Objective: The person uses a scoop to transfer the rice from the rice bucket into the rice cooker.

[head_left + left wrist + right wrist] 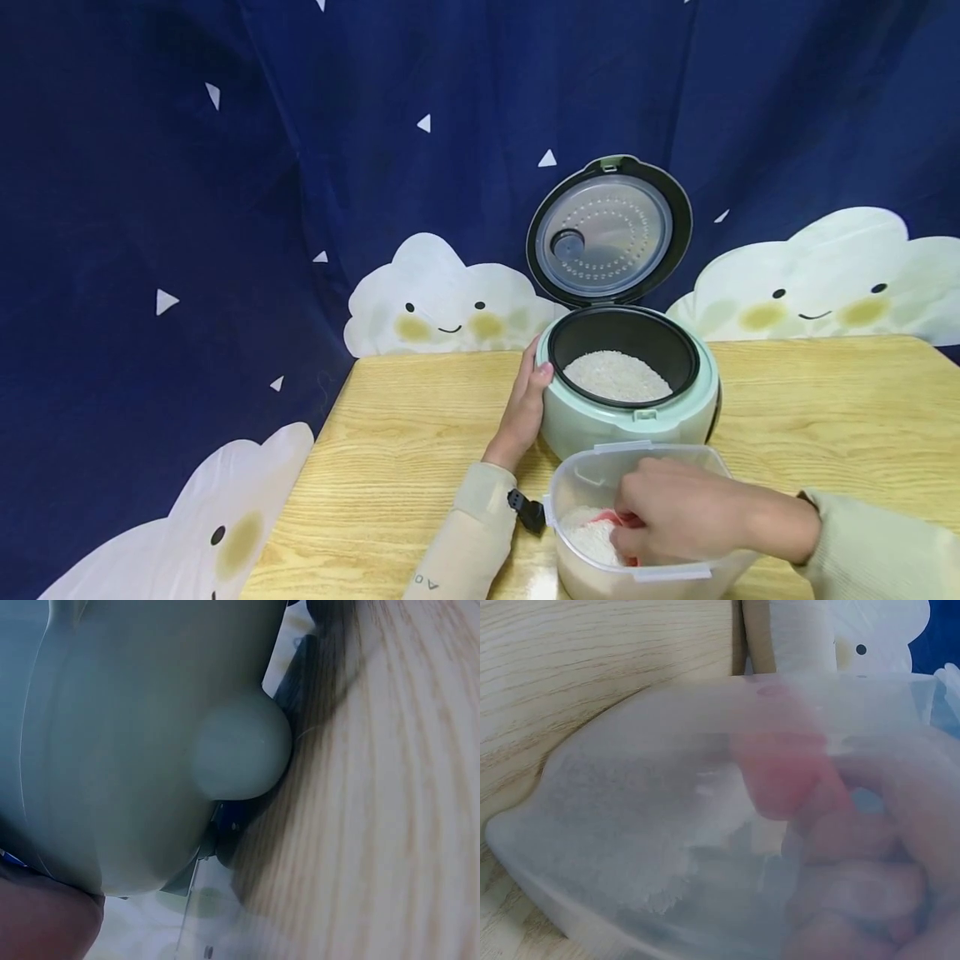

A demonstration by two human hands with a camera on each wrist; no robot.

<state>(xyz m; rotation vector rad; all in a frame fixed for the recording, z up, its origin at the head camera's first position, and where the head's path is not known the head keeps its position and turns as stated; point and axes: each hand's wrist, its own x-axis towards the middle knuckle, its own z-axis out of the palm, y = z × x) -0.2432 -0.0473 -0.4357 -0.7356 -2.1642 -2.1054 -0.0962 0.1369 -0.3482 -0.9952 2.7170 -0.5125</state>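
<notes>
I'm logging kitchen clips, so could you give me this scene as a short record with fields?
Left hand: rests against the side of the rice cooker
Right hand: inside the clear container, gripping a red scoop
Lid: raised open
Inner pot: black, holding white rice
Container contents: also white grains
Surface: wood-grain table
Backdrop: dark blue curtain with smiling clouds

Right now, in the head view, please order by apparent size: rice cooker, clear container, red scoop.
1. Rice cooker, open lid included
2. Clear container, cut off below
3. Red scoop, partly hidden by the right hand
</notes>
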